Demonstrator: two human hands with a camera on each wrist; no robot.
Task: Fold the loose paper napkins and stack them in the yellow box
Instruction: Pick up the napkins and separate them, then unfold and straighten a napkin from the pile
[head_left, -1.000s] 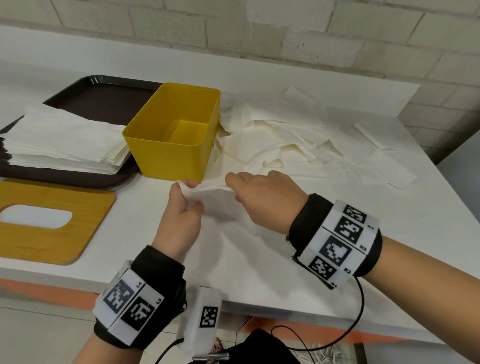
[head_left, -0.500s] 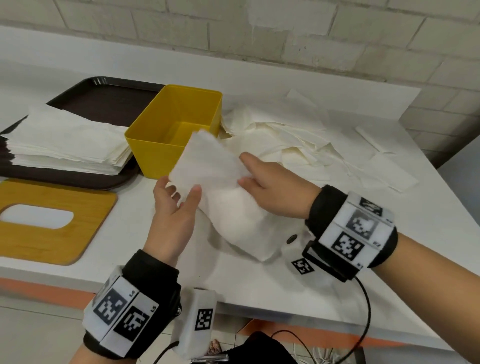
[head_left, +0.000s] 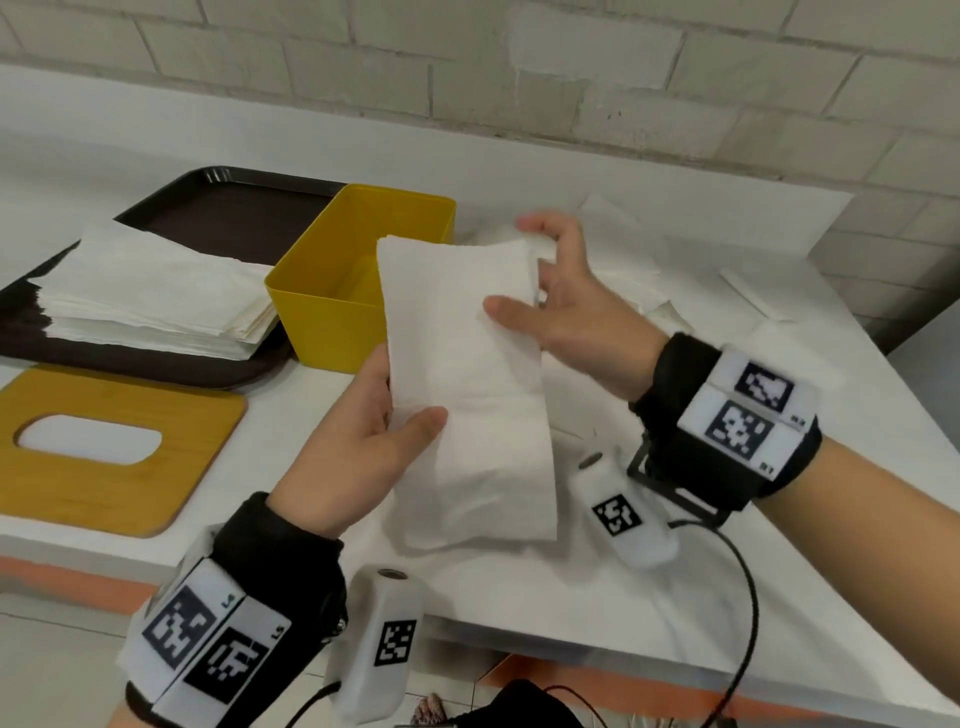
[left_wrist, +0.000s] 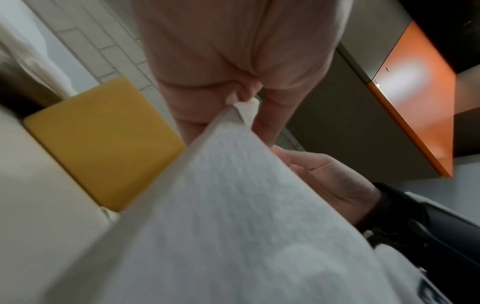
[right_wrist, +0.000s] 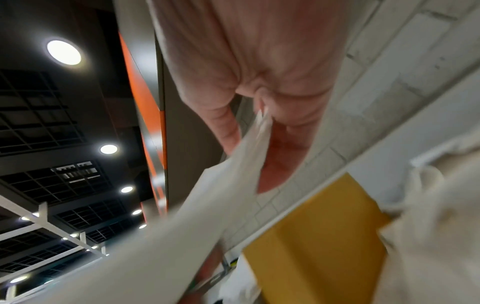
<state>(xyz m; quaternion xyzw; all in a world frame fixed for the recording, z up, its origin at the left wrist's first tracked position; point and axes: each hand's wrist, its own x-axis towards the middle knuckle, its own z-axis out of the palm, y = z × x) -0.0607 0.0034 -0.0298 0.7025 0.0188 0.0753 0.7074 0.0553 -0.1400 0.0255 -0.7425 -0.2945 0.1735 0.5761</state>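
Note:
A white paper napkin (head_left: 467, 384), folded into a long strip, is held up in front of the yellow box (head_left: 332, 301). My left hand (head_left: 384, 415) pinches its lower left edge with the thumb on top. My right hand (head_left: 540, 291) grips its upper right edge, thumb across the face. In the left wrist view the napkin (left_wrist: 233, 205) fills the lower middle beside the box (left_wrist: 103, 144). The right wrist view shows the napkin (right_wrist: 213, 205) pinched in my fingers, with the box (right_wrist: 319, 236) below. The inside of the box looks empty where it shows.
A dark tray (head_left: 218, 208) at the left carries a stack of flat napkins (head_left: 150, 296). A wooden lid with an oval slot (head_left: 104, 447) lies near the front edge. Several loose napkins (head_left: 634, 260) lie behind my right hand on the white table (head_left: 779, 519).
The napkin was bunched low between both hands, then lifted and spread. Now it is a straight strip, with my right hand moved up to its top edge.

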